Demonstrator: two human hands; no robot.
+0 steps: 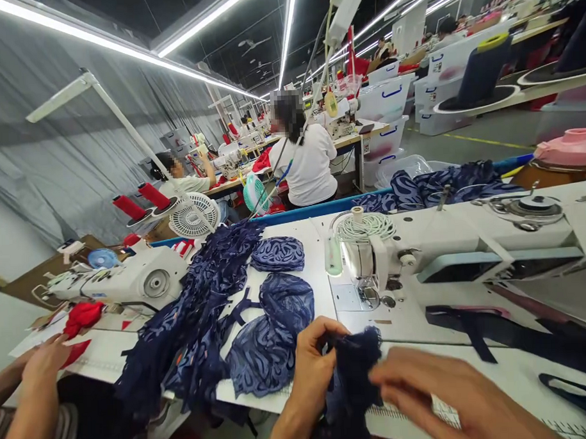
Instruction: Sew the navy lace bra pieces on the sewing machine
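My left hand [311, 366] is closed, thumb and fingers pinching a dark navy lace garment piece [356, 364] above the table's front edge. My right hand [438, 390], slightly blurred, has its fingers stretched toward the right edge of that piece; whether the fingertips touch it is unclear. Left of my hands lie navy patterned bra cups [277, 329], with another cup piece [277, 253] behind them. The sewing machine's needle area [370, 293] is just beyond my hands.
A long heap of navy lace pieces [200, 312] hangs over the table edge. Navy straps [509, 340] lie at right, beneath the machine arm [495, 238]. At left, a co-worker's hands [43, 366] handle red fabric [82, 316] by another sewing machine [145, 276].
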